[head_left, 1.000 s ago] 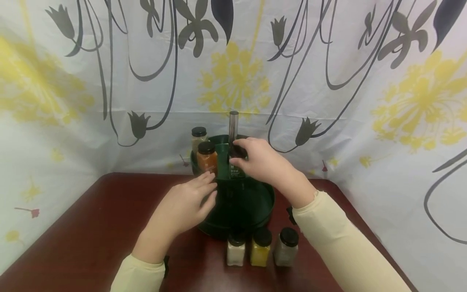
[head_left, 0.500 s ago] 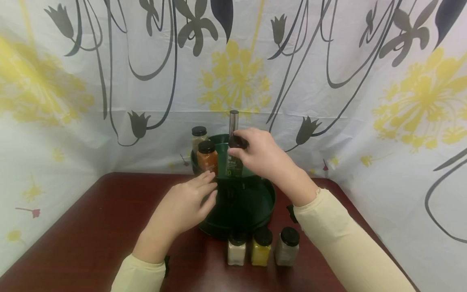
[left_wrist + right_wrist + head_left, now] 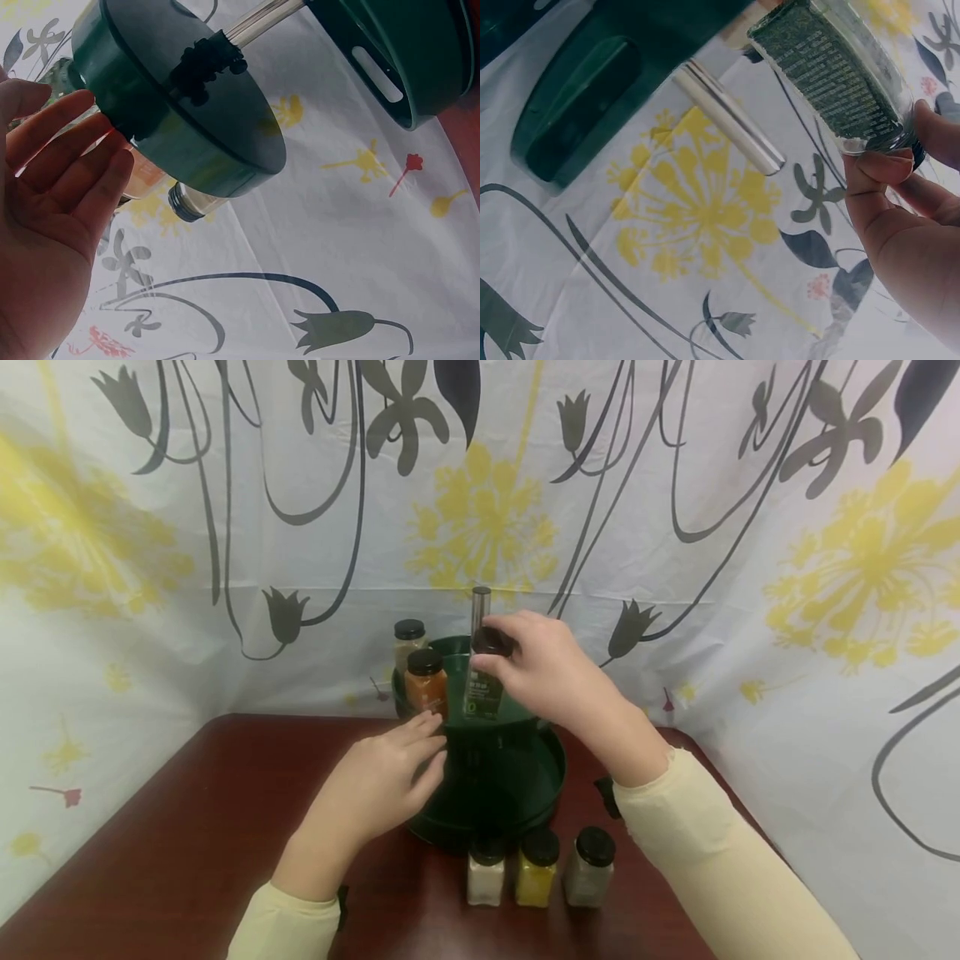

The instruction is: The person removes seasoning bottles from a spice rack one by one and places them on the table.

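Note:
My right hand (image 3: 555, 672) pinches a spice jar (image 3: 482, 692) near its dark lid, over the upper tier of a dark green two-tier turntable rack (image 3: 517, 714). Dried green flakes fill this jar, and small print on its side shows in the right wrist view (image 3: 832, 79). My left hand (image 3: 378, 785) has its fingers loosely extended, fingertips right at the left rim of the upper tier. Just behind those fingertips stands a jar of orange spice (image 3: 426, 685) with a black lid. A paler jar (image 3: 409, 643) is farther back on the same tier.
A metal post (image 3: 481, 602) rises from the rack's middle. Before the wide lower tier (image 3: 517, 777), three black-lidded jars line up on the dark red table (image 3: 225, 827): whitish (image 3: 486, 878), yellow (image 3: 536, 878) and grey (image 3: 588, 877). Patterned cloth (image 3: 315, 527) hangs behind.
The green-flake jar has risen off the upper tier with my right hand, shifting slightly right and tilting a little. My left hand has stayed at the rim.

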A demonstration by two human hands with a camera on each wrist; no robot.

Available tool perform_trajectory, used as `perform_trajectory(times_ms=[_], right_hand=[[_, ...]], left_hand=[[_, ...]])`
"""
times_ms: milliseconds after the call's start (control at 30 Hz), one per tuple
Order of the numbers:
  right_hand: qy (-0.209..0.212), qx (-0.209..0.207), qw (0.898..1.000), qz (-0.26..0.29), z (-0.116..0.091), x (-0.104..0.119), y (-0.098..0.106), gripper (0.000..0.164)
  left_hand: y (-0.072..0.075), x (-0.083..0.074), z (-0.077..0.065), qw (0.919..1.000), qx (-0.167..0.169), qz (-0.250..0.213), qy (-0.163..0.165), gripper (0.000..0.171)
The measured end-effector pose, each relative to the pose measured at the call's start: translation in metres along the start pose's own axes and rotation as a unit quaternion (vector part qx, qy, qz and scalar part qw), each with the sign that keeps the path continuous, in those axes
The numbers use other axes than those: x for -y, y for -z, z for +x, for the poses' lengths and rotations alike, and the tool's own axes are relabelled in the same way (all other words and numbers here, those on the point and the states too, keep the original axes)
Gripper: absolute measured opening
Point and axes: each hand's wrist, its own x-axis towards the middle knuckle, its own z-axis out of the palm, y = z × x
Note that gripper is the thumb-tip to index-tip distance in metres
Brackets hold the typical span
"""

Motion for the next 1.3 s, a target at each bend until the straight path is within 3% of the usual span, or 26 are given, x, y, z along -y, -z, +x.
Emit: perform_trajectory(times_ms=[300,600,700,800,900,1000,1100,1200,1300], right_hand=[[0.054,-0.024,0.998,0.017,-0.024,0.013,0.0,0.053],[0.1,-0.025,0.994,0.032,-0.046,0.022,-0.021,0.052],[0.106,-0.019,0.993,0.045,-0.054,0.025,-0.029,0.052],[0.101,-0.003,0.993,0.064,-0.06,0.028,-0.036,0.053],[0.087,0.015,0.993,0.083,-0.066,0.03,-0.043,0.052],[0.073,0.029,0.992,0.097,-0.069,0.03,-0.049,0.051],[0.066,0.038,0.992,0.105,-0.072,0.029,-0.055,0.051],[0.063,0.051,0.99,0.113,-0.075,0.028,-0.064,0.05],[0.057,0.067,0.989,0.121,-0.078,0.028,-0.073,0.05]], left_hand=[[0.0,0.001,0.0,0.9999,0.007,0.01,-0.006,0.025],[0.001,0.006,-0.001,1.0,0.004,0.001,-0.008,0.028],[-0.002,0.01,-0.002,0.9994,-0.032,-0.012,-0.011,0.027],[-0.008,0.015,-0.003,0.9935,-0.111,-0.024,0.002,0.02],[-0.013,0.018,-0.004,0.9803,-0.187,-0.038,0.051,0.013],[-0.017,0.021,-0.004,0.966,-0.215,-0.067,0.127,0.011],[-0.02,0.025,-0.004,0.9559,-0.178,-0.118,0.202,0.02],[-0.022,0.029,-0.003,0.9439,-0.097,-0.179,0.26,0.038],[-0.025,0.03,-0.002,0.9307,-0.01,-0.223,0.29,0.052]])
